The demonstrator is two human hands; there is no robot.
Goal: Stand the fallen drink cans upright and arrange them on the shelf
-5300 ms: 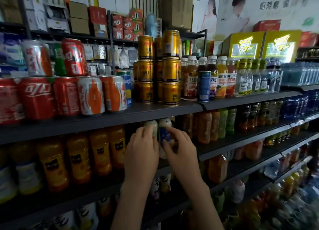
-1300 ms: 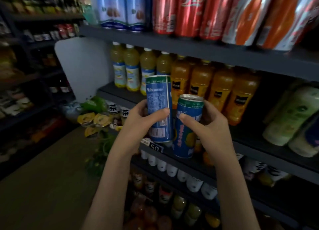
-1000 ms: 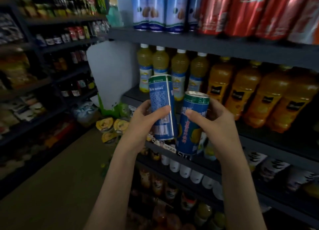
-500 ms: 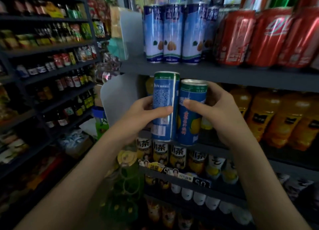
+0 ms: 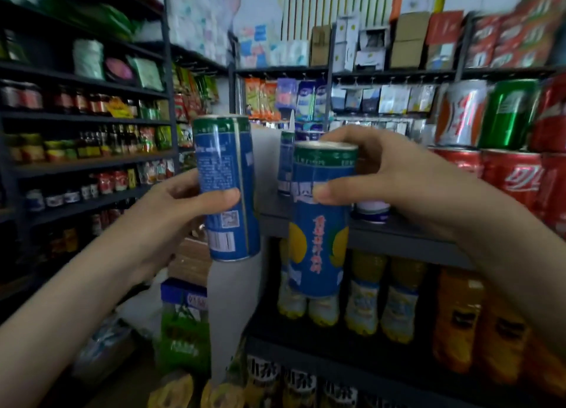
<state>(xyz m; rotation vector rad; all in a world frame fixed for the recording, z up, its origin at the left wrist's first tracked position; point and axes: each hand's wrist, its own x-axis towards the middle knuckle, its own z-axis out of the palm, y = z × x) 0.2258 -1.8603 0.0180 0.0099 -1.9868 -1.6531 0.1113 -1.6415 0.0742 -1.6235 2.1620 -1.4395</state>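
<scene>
Where the right hand (image 5: 398, 181) wraps the right can (image 5: 321, 224), its fingers (image 5: 346, 138) hide the can's far side and most of a white-based can (image 5: 372, 211) standing on the shelf (image 5: 407, 239) behind. That hand grips its can near the top, thumb in front. The left hand (image 5: 171, 211) grips the left can (image 5: 228, 187) round the middle. Both cans are upright, held in the air by the shelf's left end, apart from each other. A third blue can (image 5: 286, 162) on the shelf is half hidden between them. Red cans (image 5: 514, 175) at the right are cut off by the frame, and blur smears most labels. Two hands hold two cans; four yellow bottles (image 5: 364, 300) show below, two partly behind the right can.
</scene>
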